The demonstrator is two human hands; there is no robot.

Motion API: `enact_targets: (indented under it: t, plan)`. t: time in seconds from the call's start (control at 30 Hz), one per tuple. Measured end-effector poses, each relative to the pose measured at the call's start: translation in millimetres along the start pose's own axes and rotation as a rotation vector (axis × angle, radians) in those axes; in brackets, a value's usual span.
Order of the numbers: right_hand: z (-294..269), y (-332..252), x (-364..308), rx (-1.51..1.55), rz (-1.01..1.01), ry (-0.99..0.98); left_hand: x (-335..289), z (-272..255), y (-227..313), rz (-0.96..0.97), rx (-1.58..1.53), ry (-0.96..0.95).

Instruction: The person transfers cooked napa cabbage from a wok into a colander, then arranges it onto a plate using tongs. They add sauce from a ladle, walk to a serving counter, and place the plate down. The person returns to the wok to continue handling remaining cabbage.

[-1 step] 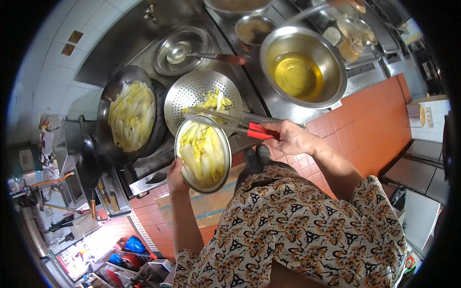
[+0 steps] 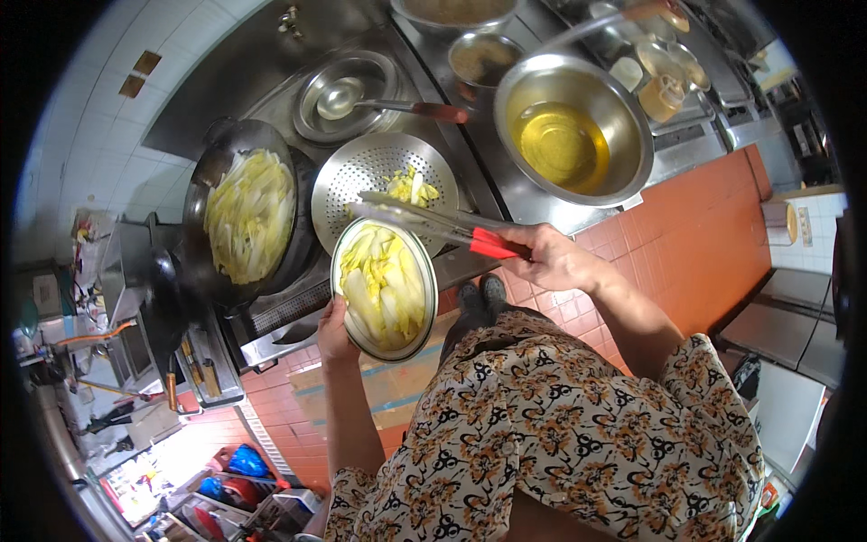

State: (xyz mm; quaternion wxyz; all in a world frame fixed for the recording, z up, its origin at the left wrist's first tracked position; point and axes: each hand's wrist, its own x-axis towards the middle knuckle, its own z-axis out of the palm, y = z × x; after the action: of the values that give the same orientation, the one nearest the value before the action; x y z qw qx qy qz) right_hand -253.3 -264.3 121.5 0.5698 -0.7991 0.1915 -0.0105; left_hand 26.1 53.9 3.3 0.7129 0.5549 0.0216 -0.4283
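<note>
My left hand (image 2: 334,334) grips the lower left rim of an oval plate (image 2: 432,312) with a dark line round its edge. Pale yellow cabbage (image 2: 388,294) covers this plate, which is held in front of the stove. Red-gripped metal tongs (image 2: 433,219) are in my right hand (image 2: 553,259), their two arms close together. The tong tips hover over the plate's far edge, beside a perforated strainer (image 2: 343,176). A few cabbage pieces (image 2: 415,187) lie in the strainer. Whether the tips hold anything cannot be made out.
Left of the strainer, a dark wok (image 2: 242,135) holds much cabbage. A ladle (image 2: 340,98) rests in a metal bowl (image 2: 312,128) behind. At right, a large steel bowl (image 2: 629,135) contains yellow liquid. Cardboard (image 2: 370,397) lies on the red-tiled floor.
The tongs' arms, apart before, have come closer together. The plate in my left hand stays nearly where it was. The whole view has shifted slightly.
</note>
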Motion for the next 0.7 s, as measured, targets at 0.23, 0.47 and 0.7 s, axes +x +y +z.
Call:
enact_targets:
  t: [0.23,0.47,0.7]
  plan:
    - [49.9,-30.8,-2.6,-0.062,-0.059,0.252,7.7,-22.8,-29.9,0.131,-0.283,-0.192]
    - [63.5,-7.4,21.4,-0.419,-0.097,0.464,18.3,6.5,-23.7,0.182,-0.422,-0.208]
    - [34.9,-5.5,20.6,-0.443,-0.05,0.357,17.9,3.8,-27.4,0.222,-0.494,-0.089]
